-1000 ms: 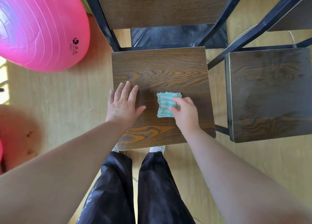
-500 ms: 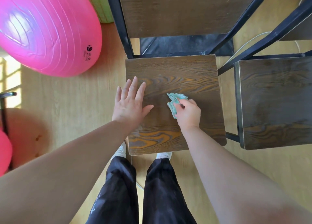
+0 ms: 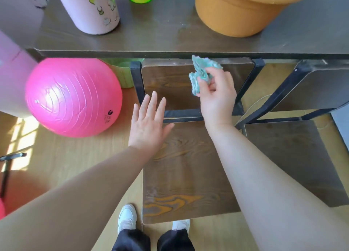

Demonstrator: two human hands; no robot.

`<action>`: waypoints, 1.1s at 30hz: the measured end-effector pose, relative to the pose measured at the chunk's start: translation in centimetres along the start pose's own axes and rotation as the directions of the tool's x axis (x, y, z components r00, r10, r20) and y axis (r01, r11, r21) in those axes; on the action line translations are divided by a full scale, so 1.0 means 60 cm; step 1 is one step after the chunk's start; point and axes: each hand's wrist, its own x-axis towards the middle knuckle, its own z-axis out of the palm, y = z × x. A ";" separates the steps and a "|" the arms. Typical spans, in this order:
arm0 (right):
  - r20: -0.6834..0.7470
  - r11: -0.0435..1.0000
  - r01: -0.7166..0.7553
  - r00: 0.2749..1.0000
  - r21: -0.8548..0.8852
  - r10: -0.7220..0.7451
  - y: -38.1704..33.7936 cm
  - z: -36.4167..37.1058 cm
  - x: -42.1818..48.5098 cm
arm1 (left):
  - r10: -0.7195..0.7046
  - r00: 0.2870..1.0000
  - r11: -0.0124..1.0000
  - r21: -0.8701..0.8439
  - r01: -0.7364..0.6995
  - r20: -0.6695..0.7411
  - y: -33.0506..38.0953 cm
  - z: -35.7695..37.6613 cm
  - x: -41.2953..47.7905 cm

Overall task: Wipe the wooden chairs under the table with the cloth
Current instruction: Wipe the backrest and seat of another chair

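Orange tub [image 3: 236, 14] and pink flask [image 3: 92, 10] cut off at top edge. Green bin [image 3: 125, 74] largely hidden behind pink ball [image 3: 73, 97] and counter [image 3: 170, 40].

We note bare forearms [image 3: 94, 184] with no sleeves, black trousers [image 3: 133, 240], and white shoes [image 3: 127, 217].

The ball [image 3: 73, 97] lies left of the chair [image 3: 188, 175], a second chair [image 3: 292, 156] right — behind, the bucket [image 3: 241, 10] stands on the table [image 3: 170, 37].

Fluffy cloth [image 3: 201, 74]; grained wooden chair [image 3: 185, 171]
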 end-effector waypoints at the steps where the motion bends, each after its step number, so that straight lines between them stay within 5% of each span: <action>1: -0.005 0.996 0.079 0.997 -0.031 -0.079 -0.009 0.001 0.020 | -0.002 1.000 1.000 -0.004 0.002 -0.012 0.003 -0.002 0.006; 7: 0.112 0.935 0.306 0.950 -0.180 -0.290 -0.002 0.035 0.049 | -0.009 0.999 1.000 0.011 0.010 -0.043 0.009 0.004 0.014; 13: 0.148 0.913 0.354 0.933 -0.203 -0.328 0.040 0.050 0.019 | -0.036 0.999 0.999 0.010 0.037 -0.017 0.000 0.034 0.005; 16: 0.258 0.937 0.267 0.944 -0.225 -0.207 0.093 0.061 -0.022 | -0.063 0.998 0.998 0.015 0.062 0.027 -0.002 0.052 0.004; 26: 0.271 0.943 -0.178 0.928 -0.282 0.256 0.209 0.079 -0.082 | -0.093 0.990 0.996 0.017 0.091 0.103 0.014 0.099 -0.003; 33: 0.178 0.976 -0.123 0.972 -0.180 0.155 0.179 0.000 -0.041 | -0.029 0.998 0.999 0.031 0.028 0.059 0.059 0.082 0.006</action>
